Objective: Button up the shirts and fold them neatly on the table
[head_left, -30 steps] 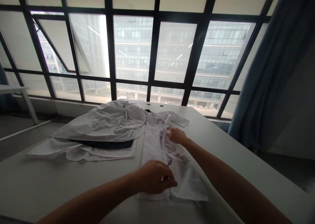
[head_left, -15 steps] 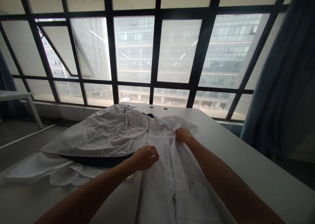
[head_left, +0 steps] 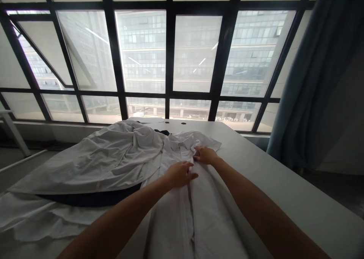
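White garment | left hand over it, fingers apart | right hand farther forward, fingers' closure unclear

Blue curtain beside dark-framed windows

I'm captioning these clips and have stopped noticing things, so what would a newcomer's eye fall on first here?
The bright windows across the top stand out first. Below them, the left hand and right hand are at a white shirt on the table. At left lies rumpled white cloth, a dark strip showing beneath its near edge.
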Demonstrator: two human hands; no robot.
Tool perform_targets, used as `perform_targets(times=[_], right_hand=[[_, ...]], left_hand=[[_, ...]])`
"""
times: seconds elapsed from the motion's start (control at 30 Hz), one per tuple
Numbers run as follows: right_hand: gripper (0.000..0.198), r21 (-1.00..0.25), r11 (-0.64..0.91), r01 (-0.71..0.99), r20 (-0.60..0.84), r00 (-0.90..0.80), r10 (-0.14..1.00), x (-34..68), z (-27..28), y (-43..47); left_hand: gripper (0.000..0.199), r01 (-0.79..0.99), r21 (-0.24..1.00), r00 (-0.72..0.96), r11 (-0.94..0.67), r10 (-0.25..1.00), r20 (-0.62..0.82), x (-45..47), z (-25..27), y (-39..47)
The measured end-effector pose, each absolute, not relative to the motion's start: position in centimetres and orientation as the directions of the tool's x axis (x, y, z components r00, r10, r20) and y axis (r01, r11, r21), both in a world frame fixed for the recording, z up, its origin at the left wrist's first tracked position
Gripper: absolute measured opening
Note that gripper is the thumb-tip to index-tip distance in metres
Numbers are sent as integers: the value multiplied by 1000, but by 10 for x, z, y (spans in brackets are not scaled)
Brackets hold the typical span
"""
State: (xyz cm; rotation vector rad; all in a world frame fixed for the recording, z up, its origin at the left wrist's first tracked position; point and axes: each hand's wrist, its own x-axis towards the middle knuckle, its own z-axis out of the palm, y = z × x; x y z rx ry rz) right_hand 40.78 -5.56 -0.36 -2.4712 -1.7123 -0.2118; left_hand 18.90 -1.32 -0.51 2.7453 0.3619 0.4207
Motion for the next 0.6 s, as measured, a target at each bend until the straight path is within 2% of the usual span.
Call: perform_targets(times=[0.1,0.17,0.27,0.33,0.5,0.6], right_hand=[[47,-136,-370,919,230,392,891,420,-5,-47],[47,-152,-391,908,240,418,876,428,-5,-42],[52,-79,-411,908,219,418,882,440,-3,-35],[47,-23,-404,914,216,399,891,448,0,-31],[31,68,-348,935,220,326,919,460,14,-16],[28,188,-320,929,222,277,935,463,25,-5]], left_hand=[[44,244,474,910,-846,368,190,193,-14,-20],[36,256,539,899,-802,403,173,195,-19,-20],[32,244,649,869,-720,459,182,193,-22,-21],[32,231,704,840,-672,502,203,191,-22,-23],[29,234,742,765,-628,590,258,187,-26,-29],[28,243,755,730,-609,628,271,187,-29,-30]])
